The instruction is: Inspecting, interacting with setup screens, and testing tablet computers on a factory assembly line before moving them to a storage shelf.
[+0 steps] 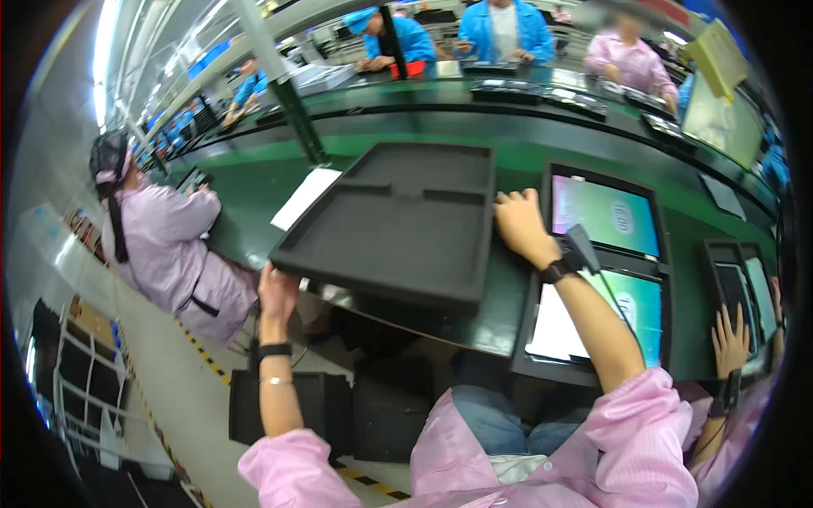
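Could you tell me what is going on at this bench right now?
A person in a pink smock holds a large black foam tray over the green conveyor bench. The left hand grips its near left corner, the right hand rests on its right edge. To the right, another black tray holds two lit tablets. A neighbour's hand touches a further tray, and other workers line the bench.

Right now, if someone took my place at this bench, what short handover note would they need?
Left hand: grips the near left corner of the black foam tray.
Right hand: rests on the tray's right edge.
Tray: empty, on the green bench, near edge overhanging.
Right of it: a tray of two lit tablets; a white sheet lies to the left.
Done: tray is in both hands.
Left: nothing loaded in it yet.
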